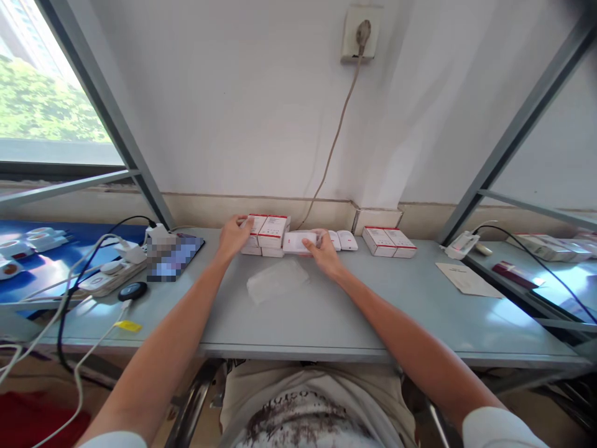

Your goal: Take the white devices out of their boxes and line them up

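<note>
My left hand [234, 238] is at the left end of a stack of small white boxes with red edges [273, 231], its thumb and fingers closed around the upper left box [256, 228]. Just right of the stack, my right hand [325, 252] grips a flat white rectangular piece [295, 242] with a small red mark; whether it is a box or a device I cannot tell. Behind that hand lie white rounded devices [347, 241], partly hidden. A clear plastic bag [277, 281] lies flat on the grey table [298, 323] between my forearms.
Two more red-edged boxes [389, 241] stand to the right, with a paper sheet [467, 280] beyond. On the left are a phone [175, 258], a power strip [112, 278], a round black puck [132, 291] and loose cables. A cord [333, 146] hangs from the wall socket [362, 34].
</note>
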Demonstrator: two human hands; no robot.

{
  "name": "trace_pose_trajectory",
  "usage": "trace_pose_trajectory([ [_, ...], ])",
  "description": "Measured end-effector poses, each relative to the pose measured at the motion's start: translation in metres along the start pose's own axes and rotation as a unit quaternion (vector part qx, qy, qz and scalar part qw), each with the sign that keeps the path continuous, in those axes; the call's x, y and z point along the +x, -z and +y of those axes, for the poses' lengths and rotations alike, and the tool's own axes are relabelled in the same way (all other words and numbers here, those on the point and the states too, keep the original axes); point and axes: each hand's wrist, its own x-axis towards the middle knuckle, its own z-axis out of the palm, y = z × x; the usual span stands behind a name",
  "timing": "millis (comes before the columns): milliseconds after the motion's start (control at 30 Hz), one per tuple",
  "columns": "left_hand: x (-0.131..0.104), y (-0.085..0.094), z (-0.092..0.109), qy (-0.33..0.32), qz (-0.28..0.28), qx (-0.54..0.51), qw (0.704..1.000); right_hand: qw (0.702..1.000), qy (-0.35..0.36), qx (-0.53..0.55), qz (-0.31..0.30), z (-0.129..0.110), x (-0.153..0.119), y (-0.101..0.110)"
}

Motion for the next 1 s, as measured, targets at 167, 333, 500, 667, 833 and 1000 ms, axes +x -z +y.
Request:
trace_pose_trajectory([
  [167,-0.008,0.000,0.008,-0.013,0.002,0.012,1.000,1.000,0.008,-0.014,-0.001,0.004,0.002,0.005],
  [333,-0.013,-0.003,0.011,-0.019,0.017,0.019,1.000,0.999,0.019,-0.025,0.025,0.000,0.003,0.010],
  [500,-0.020,-0.005,0.014,-0.099,0.085,0.007,0.991,0.996,0.014,-0.042,0.074,-0.015,0.005,0.020],
  [667,-0.048,-0.005,0.032,-0.374,0.123,-0.003,0.919,0.992,-0.014,-0.086,0.096,-0.029,-0.001,0.028],
  [833,-0.087,-0.029,0.052,-0.525,-0.061,0.017,0.849,0.999,-0.029,-0.036,0.010,-0.035,-0.011,0.021],
  [1000,-0.096,-0.046,0.045,-0.522,-0.106,0.028,0.846,0.997,-0.057,-0.003,-0.060,-0.037,-0.012,0.019],
])
